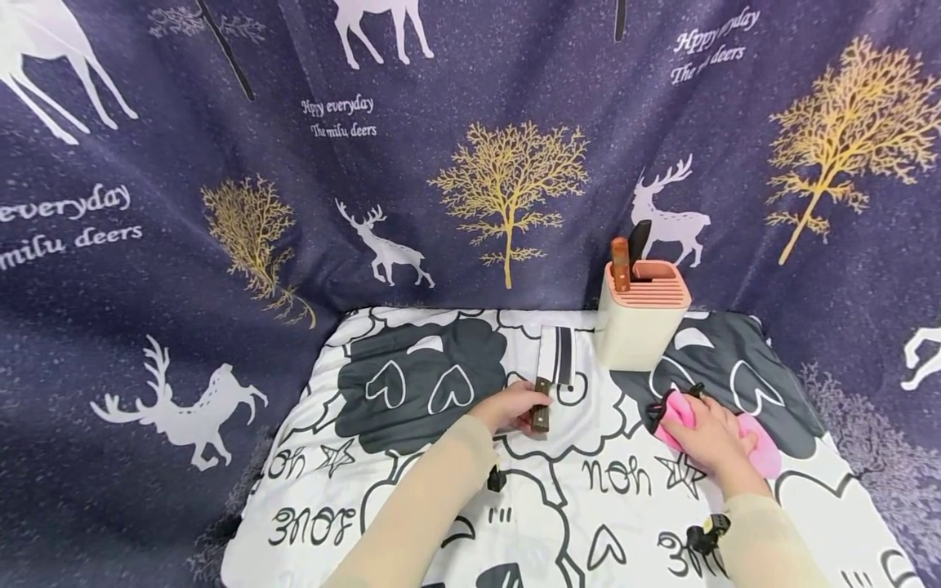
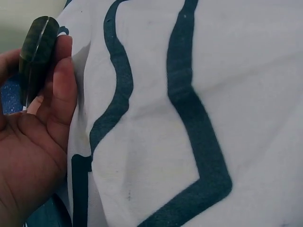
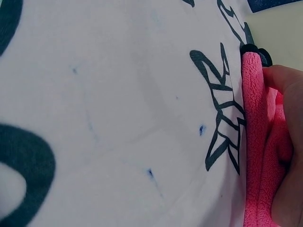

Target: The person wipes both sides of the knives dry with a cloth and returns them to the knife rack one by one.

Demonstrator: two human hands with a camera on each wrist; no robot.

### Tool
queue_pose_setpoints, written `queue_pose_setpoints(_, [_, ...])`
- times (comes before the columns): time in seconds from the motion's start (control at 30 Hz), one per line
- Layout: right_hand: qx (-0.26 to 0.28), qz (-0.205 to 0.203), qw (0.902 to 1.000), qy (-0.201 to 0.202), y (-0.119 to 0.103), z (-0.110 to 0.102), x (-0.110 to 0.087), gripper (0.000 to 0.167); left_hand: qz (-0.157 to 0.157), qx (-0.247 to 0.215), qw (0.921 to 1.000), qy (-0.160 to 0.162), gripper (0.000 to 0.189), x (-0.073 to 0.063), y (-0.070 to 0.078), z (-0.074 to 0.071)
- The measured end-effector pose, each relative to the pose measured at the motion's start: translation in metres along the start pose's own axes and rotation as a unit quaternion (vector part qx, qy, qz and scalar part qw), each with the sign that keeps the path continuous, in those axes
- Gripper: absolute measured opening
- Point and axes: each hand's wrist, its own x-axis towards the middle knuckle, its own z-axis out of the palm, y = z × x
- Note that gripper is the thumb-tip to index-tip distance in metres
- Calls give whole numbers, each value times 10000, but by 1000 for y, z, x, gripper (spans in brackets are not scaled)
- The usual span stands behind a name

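Left hand (image 1: 513, 404) round cleaver handle (image 1: 541, 410), right hand (image 1: 709, 438) round pink cloth (image 1: 763, 451), blade (image 1: 556, 355) in head view alone

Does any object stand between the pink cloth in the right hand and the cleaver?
Nothing visible does. Between the pink cloth in the right hand and the cleaver in the left hand lies only the patterned sheet; the knife block stands farther back, off that path.

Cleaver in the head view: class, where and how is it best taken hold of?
Probably by its brown handle, from the near left, as the left hand does: the handle lies at the near end, while the broad blade points away and widens rightward.
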Motion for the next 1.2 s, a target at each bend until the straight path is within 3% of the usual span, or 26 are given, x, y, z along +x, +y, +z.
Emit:
queue_pose_setpoints(0.4, [143,-102,9998,64,3,2,-1,81,-44,-295,9985,-455,23,-1,-2,-7])
queue_pose_setpoints(0.53, [181,-199,9991,331,6,1,1,67,18,-470,9975,-525,17,-3,-1,-7])
queue_pose_setpoints(0.7, [39,-261,9950,960,10,-1,1,58,92,-667,9962,-558,18,-7,1,-7])
queue_pose_setpoints(0.8, [13,-273,9909,1319,11,1,-1,57,197,-782,9952,-551,23,-14,1,-7])
queue_pose_setpoints(0.93, [16,-386,9881,1491,11,2,-3,56,361,-962,9938,-431,27,-29,0,-8])
queue_pose_setpoints(1.03, [-93,-449,9904,1305,10,1,-6,62,483,-1078,9925,-307,31,-43,-1,-10])
queue_pose_setpoints(1.2, [-459,-138,9961,745,3,-11,-13,90,721,-1250,9892,-266,47,-66,0,-16])
